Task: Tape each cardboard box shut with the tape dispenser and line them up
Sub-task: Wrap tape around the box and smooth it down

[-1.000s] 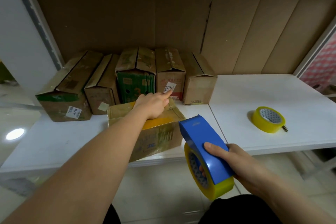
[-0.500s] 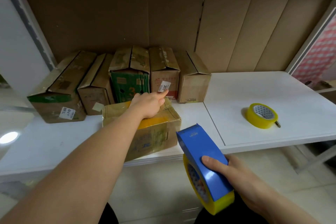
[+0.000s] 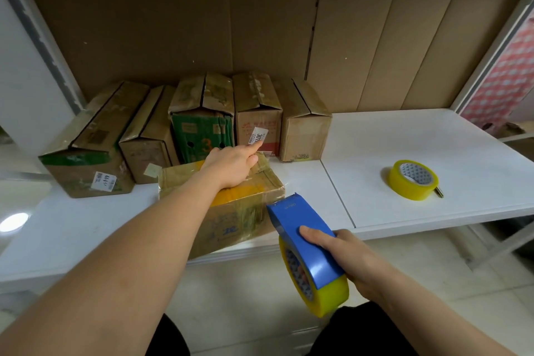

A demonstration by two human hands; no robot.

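The left hand [image 3: 231, 165] covers much of the front cardboard box [image 3: 231, 211] at the shelf [image 3: 404, 139] edge; its fingers curl loosely, resting on the box top. The right hand [image 3: 344, 257] grips the blue tape dispenser [image 3: 306, 246] just beside that box, fingertips hidden underneath

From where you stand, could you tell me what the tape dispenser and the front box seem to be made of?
Tape dispenser: smooth blue shell with a soft sheen, probably moulded plastic, around a yellow tape roll. Front box: brown cardboard, glossy where clear tape covers it.
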